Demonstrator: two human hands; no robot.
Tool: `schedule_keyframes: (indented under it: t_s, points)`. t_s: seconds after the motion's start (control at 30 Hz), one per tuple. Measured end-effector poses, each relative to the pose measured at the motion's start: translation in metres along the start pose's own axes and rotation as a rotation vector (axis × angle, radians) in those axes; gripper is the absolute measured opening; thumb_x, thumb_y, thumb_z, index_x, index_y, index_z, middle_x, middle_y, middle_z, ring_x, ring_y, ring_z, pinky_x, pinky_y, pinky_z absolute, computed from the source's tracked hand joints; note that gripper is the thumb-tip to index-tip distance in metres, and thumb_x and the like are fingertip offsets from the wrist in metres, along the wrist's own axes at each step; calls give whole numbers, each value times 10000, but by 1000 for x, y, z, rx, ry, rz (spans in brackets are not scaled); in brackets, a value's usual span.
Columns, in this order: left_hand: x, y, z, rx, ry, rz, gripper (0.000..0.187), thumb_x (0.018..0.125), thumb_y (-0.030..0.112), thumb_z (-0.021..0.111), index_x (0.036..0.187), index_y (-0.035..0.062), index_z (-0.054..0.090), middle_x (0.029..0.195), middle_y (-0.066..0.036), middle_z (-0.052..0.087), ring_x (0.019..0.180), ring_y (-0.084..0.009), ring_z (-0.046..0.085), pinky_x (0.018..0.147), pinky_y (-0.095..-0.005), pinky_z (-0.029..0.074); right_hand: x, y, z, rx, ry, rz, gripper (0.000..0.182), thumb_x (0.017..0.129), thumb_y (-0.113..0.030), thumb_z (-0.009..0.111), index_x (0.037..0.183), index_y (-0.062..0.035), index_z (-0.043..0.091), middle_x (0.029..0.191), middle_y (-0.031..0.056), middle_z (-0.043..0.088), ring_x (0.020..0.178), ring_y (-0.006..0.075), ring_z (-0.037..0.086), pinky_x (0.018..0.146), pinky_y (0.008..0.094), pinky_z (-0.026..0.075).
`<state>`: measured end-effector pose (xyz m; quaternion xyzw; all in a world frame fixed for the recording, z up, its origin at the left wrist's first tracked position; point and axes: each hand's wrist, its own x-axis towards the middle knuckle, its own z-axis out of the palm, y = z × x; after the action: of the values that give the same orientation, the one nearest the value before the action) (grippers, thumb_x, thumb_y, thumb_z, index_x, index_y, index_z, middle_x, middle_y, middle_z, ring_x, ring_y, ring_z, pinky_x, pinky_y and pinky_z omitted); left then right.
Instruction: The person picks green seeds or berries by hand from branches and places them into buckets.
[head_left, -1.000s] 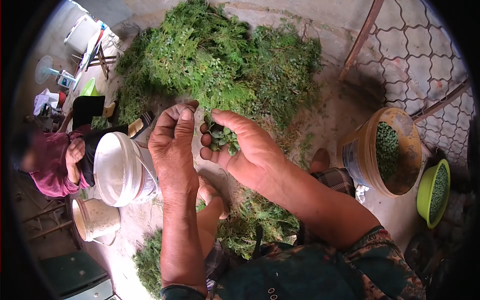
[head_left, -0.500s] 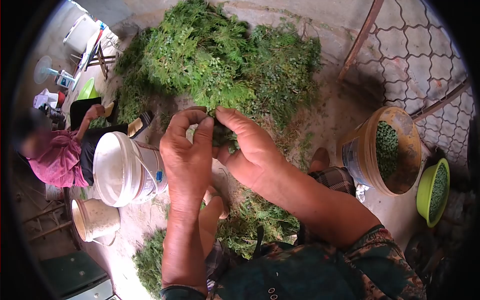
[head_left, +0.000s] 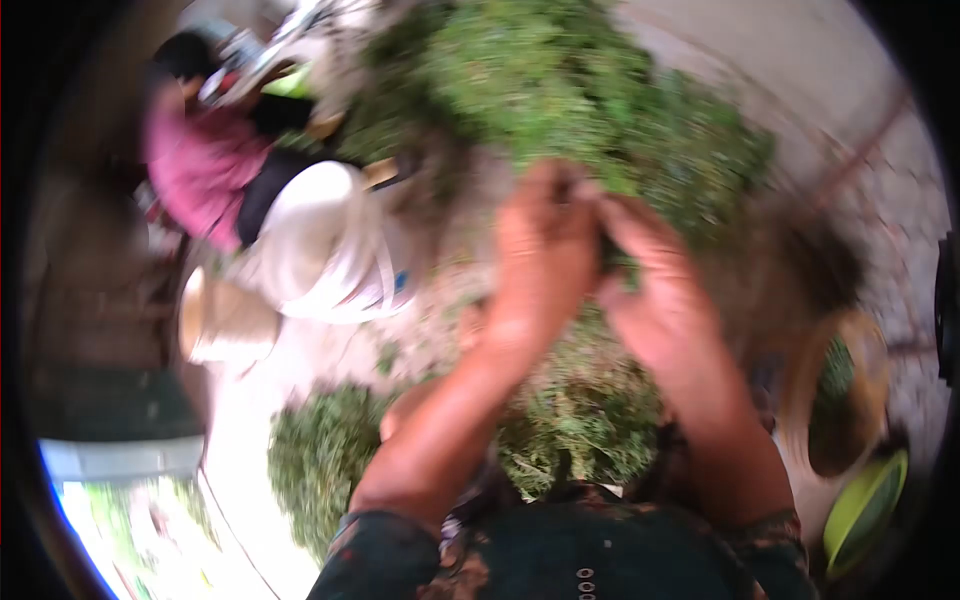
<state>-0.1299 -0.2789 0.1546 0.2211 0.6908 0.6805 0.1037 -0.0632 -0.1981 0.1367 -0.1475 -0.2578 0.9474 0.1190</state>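
Note:
Both hands are raised together in front of a large heap of green plants [head_left: 560, 90], blurred by motion. My left hand [head_left: 545, 250] has its fingers closed at the tips, close against the other hand. Beside it on the right, my right hand [head_left: 655, 275] is curled round something dark green, seen only as a smear between the palms. What my left fingertips pinch is too small and blurred to name. A smaller pile of cut greens [head_left: 590, 410] lies below the hands, between the legs.
A white bucket [head_left: 320, 240] and a smaller beige bucket [head_left: 228, 318] stand at left. A person in a pink top [head_left: 205, 160] sits behind them. At right are a tan bucket [head_left: 870, 380] holding green bits and a lime-green basin [head_left: 850, 515]. More greens [head_left: 325, 450] lie lower left.
The view has swung to the left, so the buckets, the person and the heap appear farther right. A bright doorway has come into view lower left. The hands remain together.

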Motion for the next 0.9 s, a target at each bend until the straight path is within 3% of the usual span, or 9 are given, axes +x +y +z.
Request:
schedule_keyframes:
  t_s: [0.03, 0.07, 0.13, 0.23, 0.3, 0.47, 0.6, 0.7, 0.9]
  points:
    - [4, -10, -1, 152, 39, 50, 68, 887, 63, 494, 824, 38, 487, 707, -19, 526, 514, -54, 449, 412, -200, 381, 2, -1, -2, -40, 4, -19, 126, 823, -163, 635, 940, -129, 603, 854, -8, 573, 804, 105, 509, 698, 294, 411]
    - [1, 7, 1, -192, 58, -158, 73, 893, 64, 485, 831, 27, 473, 748, -45, 559, 587, -79, 491, 477, -217, 408, -1, -4, 6, 32, 132, 38, 112, 820, -116, 632, 924, -111, 591, 823, 1, 555, 759, 117, 507, 651, 278, 435]
    - [8, -3, -5, -281, 135, -67, 42, 887, 45, 482, 873, 8, 467, 808, -82, 597, 734, -110, 527, 670, -232, 437, 2, -6, -2, 135, 32, 141, 132, 820, -70, 621, 942, -63, 572, 816, 28, 551, 729, 125, 514, 590, 244, 446]
    - [15, -7, -14, -263, 95, 81, 100, 842, -15, 494, 939, 7, 487, 774, -72, 587, 679, -111, 557, 593, -237, 462, 7, -10, -9, 267, 25, 206, 119, 863, -76, 557, 963, -12, 551, 829, 73, 556, 739, 149, 527, 612, 254, 473]
    - [9, 7, -15, -360, -12, -20, 190, 824, -31, 496, 1007, 22, 494, 746, -79, 589, 660, -104, 573, 532, -237, 474, 8, -16, -10, 148, 8, 104, 141, 879, -92, 530, 987, -1, 542, 855, 89, 560, 784, 170, 539, 661, 284, 498]
    - [1, 13, -16, -356, 11, -7, 197, 755, -78, 479, 845, -3, 638, 743, -72, 626, 572, -100, 557, 512, -239, 467, 7, -16, 1, 408, 30, 35, 167, 872, -115, 502, 972, 16, 527, 897, 130, 555, 818, 226, 550, 755, 361, 503]
    - [-5, 34, -15, -126, -150, -123, 107, 808, 28, 576, 880, 3, 651, 777, -19, 634, 647, -57, 540, 592, -180, 425, 7, -17, -4, 370, 41, -61, 201, 886, -179, 449, 908, 3, 531, 855, 116, 573, 808, 223, 559, 767, 375, 493]
    - [-15, 26, -1, -81, -250, 31, 80, 767, -33, 644, 843, -6, 643, 779, -36, 635, 699, -70, 560, 656, -204, 466, 5, -18, 4, 320, 140, -64, 239, 898, -220, 413, 873, -17, 537, 804, 96, 583, 780, 204, 561, 763, 348, 483]
    - [-18, 20, 11, 322, -262, 309, 192, 728, -54, 664, 904, 22, 657, 792, -47, 611, 772, -106, 561, 705, -230, 455, 6, -17, -1, 332, -4, -43, 244, 895, -216, 412, 868, -14, 545, 847, 95, 575, 807, 205, 554, 786, 332, 469]
